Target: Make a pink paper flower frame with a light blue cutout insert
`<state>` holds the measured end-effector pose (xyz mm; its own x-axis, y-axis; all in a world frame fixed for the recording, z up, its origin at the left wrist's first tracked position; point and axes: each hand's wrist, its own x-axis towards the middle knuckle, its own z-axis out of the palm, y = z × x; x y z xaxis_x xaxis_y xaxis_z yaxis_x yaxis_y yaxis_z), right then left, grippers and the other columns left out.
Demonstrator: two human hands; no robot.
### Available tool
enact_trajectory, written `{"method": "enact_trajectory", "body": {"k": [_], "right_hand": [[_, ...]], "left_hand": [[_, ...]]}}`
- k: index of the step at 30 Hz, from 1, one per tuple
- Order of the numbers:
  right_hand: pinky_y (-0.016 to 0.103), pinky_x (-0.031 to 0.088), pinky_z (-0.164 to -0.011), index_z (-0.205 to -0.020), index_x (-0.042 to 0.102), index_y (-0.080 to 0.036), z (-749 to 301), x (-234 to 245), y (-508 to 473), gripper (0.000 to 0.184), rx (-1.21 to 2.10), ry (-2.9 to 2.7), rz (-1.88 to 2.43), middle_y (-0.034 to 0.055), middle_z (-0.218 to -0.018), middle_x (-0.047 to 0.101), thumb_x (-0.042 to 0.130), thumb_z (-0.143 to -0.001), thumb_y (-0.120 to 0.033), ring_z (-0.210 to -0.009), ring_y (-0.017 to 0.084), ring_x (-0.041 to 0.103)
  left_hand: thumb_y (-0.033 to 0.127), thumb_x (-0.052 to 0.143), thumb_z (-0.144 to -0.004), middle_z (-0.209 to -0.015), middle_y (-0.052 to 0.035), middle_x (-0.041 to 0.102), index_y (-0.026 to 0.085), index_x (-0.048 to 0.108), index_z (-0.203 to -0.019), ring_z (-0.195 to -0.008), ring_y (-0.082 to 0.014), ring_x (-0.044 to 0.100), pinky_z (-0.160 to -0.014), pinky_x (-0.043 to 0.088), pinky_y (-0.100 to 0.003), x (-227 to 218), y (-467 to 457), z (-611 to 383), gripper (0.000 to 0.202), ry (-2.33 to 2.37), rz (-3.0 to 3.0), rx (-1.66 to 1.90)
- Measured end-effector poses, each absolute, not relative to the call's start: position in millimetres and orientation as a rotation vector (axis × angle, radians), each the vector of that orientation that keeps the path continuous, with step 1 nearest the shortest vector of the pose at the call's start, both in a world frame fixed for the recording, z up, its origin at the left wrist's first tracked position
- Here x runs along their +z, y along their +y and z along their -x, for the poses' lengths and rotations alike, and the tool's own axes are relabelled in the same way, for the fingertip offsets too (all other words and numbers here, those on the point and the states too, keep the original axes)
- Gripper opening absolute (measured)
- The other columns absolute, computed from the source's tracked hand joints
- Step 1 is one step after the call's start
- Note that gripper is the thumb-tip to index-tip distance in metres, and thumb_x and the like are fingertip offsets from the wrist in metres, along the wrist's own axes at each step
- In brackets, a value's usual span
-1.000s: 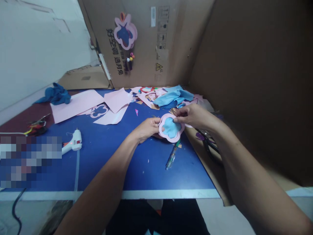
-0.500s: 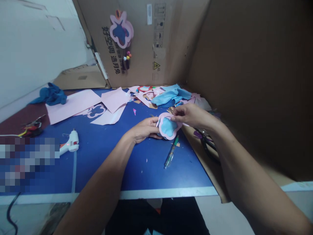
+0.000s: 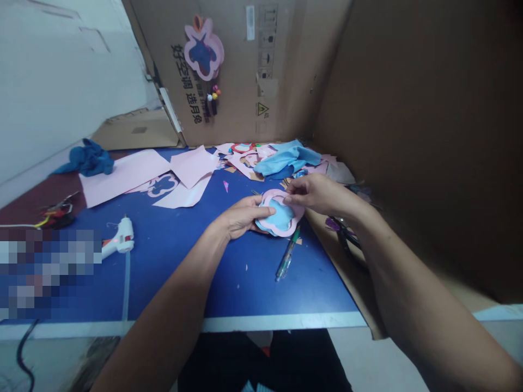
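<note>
I hold a pink flower-shaped cutout [image 3: 286, 226] with a light blue fabric piece [image 3: 275, 216] lying inside it, just above the blue table [image 3: 196, 272]. My left hand [image 3: 241, 215] grips its left edge, thumb on top and fingers underneath. My right hand [image 3: 316, 193] pinches the upper right edge, fingertips pressed on the blue fabric. A pen [image 3: 286, 256] lies on the table just below the cutout.
A white glue gun [image 3: 118, 242] lies at the left. Pink paper sheets [image 3: 134, 171], light blue cloth [image 3: 288, 158] and scraps crowd the back. A dark blue cloth [image 3: 87, 158] sits far left. Scissors [image 3: 347, 234] lie right of my hands. Cardboard walls [image 3: 408, 136] enclose back and right.
The cutout has tilted flatter and dropped slightly toward the table. My left thumb has slid further over its left edge; my right fingers stay on the upper edge.
</note>
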<state>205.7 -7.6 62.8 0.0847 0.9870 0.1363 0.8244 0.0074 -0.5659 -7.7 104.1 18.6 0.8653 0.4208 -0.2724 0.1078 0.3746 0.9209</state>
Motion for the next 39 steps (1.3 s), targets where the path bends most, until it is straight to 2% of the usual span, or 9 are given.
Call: {"method": "enact_trajectory", "body": {"k": [5,10,13,17,23,28,39], "right_hand": [[0.031,0.041,-0.063,-0.085,0.077,-0.022,-198,62,-6,0.023,0.470,-1.733,1.797,0.0001,-0.074,0.074,0.075,-0.091,-0.044,-0.069,0.019,0.063],[0.034,0.048,-0.071,-0.093,0.080,-0.021,-198,60,-1,0.030,0.425,-1.530,1.694,0.0056,-0.089,0.080,0.071,-0.094,-0.049,-0.080,0.023,0.068],[0.034,0.049,-0.070,-0.095,0.080,-0.020,-199,56,2,0.035,0.465,-1.438,1.669,0.0070,-0.087,0.079,0.072,-0.093,-0.055,-0.077,0.023,0.068],[0.033,0.050,-0.066,-0.091,0.078,-0.020,-196,50,5,0.037,0.530,-1.326,1.665,0.0074,-0.081,0.078,0.077,-0.088,-0.057,-0.072,0.022,0.068],[0.033,0.048,-0.061,-0.079,0.073,-0.020,-193,45,8,0.036,0.452,-1.251,1.673,0.0064,-0.074,0.075,0.080,-0.082,-0.055,-0.067,0.021,0.065],[0.033,0.046,-0.062,-0.079,0.072,-0.020,-193,46,8,0.035,0.445,-1.279,1.679,0.0055,-0.073,0.073,0.080,-0.083,-0.054,-0.065,0.020,0.062],[0.032,0.041,-0.060,-0.078,0.071,-0.021,-184,53,5,0.037,0.403,-1.286,1.670,0.0032,-0.070,0.069,0.080,-0.081,-0.057,-0.063,0.018,0.056]], "left_hand": [[0.010,0.083,-0.076,-0.085,-0.0111,0.080,0.010,0.079,-0.097,-0.065,-0.0162,0.073,-0.064,0.060,-0.026,8,104,-2,0.022,0.647,-1.184,0.372],[0.014,0.082,-0.081,-0.083,-0.0094,0.079,0.011,0.078,-0.104,-0.065,-0.0187,0.074,-0.066,0.062,-0.030,7,110,-4,0.023,0.664,-1.117,0.526],[0.015,0.079,-0.084,-0.086,-0.0102,0.080,0.012,0.077,-0.103,-0.065,-0.0202,0.074,-0.064,0.063,-0.033,10,112,-4,0.019,0.697,-1.046,0.610],[0.015,0.082,-0.083,-0.084,-0.0085,0.080,0.013,0.076,-0.099,-0.065,-0.0188,0.074,-0.065,0.063,-0.033,14,112,-5,0.017,0.718,-0.967,0.672],[0.015,0.083,-0.082,-0.083,-0.0085,0.080,0.013,0.077,-0.099,-0.064,-0.0178,0.072,-0.065,0.062,-0.032,19,108,-5,0.018,0.709,-0.941,0.695],[0.014,0.081,-0.082,-0.081,-0.0061,0.079,0.014,0.076,-0.097,-0.064,-0.0175,0.072,-0.064,0.061,-0.031,19,107,-6,0.016,0.727,-0.941,0.710],[0.024,0.089,-0.079,-0.084,-0.0060,0.079,0.015,0.076,-0.099,-0.065,-0.0176,0.072,-0.065,0.061,-0.032,12,108,-7,0.026,0.744,-0.958,0.756]]}}
